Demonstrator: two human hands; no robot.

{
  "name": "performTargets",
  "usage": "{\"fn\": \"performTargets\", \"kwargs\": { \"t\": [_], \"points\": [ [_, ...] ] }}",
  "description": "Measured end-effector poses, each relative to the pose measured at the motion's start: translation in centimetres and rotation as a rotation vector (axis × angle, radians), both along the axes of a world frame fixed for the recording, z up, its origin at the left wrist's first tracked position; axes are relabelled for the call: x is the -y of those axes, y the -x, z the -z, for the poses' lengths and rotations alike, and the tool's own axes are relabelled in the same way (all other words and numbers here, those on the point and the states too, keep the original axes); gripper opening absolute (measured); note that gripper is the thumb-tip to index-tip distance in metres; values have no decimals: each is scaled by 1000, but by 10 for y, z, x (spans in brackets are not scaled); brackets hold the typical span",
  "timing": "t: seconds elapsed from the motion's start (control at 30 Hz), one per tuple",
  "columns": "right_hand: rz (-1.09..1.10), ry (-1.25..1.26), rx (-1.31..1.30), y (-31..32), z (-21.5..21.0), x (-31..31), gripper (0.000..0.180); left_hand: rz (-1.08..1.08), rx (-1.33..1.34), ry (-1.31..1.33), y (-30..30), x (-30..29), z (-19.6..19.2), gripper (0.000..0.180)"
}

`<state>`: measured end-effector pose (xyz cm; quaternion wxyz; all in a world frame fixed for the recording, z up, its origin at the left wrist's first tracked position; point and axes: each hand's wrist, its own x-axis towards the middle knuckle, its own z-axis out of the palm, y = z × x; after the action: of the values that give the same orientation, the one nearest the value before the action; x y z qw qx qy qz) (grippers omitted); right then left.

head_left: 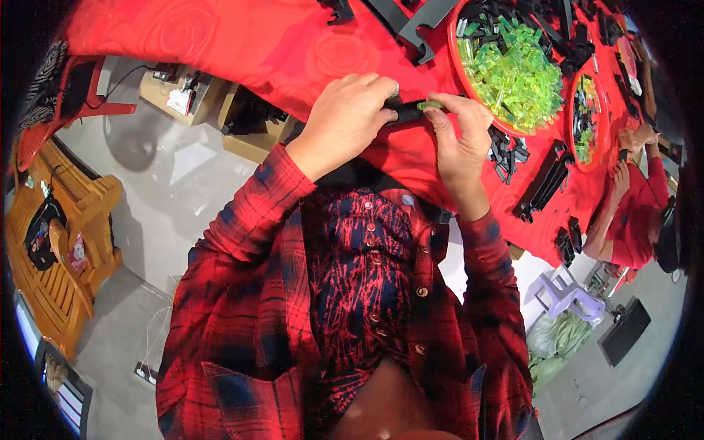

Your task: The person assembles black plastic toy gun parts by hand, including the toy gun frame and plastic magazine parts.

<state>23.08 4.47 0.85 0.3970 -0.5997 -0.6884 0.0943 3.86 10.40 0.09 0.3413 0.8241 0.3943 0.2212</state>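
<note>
My left hand [346, 121] is closed around a black plastic part [408, 113], with its end sticking out to the right between the fingers. In my right hand [463, 139], thumb and forefinger pinch a small translucent yellow-green plastic piece [430, 105]. That piece lies right at the end of the black part; whether the two touch I cannot tell. Just beyond my right hand stands a red round tray [460, 79] heaped with yellow-green pieces [513, 70]. Small black pieces [507, 155] lie loose on the red tablecloth beside the right wrist.
Long black parts [411, 33] lie at the far edge, and more black strips [543, 183] to the right. A smaller red tray [603, 147] holds mixed pieces. At the right a co-worker [634, 213] is busy. Cardboard boxes [253, 139] and a wooden bench [62, 242] stand left.
</note>
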Motion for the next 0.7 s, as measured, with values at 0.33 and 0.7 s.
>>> {"fn": "performTargets", "kwargs": {
  "t": [0.33,0.7],
  "points": [
    [-42,48,102,-8,4,6,22,-14,-34,-18,-6,2,-3,24],
    [-52,-16,170,-5,4,6,20,-82,-29,-4,-7,3,0,28]
  ]
}}
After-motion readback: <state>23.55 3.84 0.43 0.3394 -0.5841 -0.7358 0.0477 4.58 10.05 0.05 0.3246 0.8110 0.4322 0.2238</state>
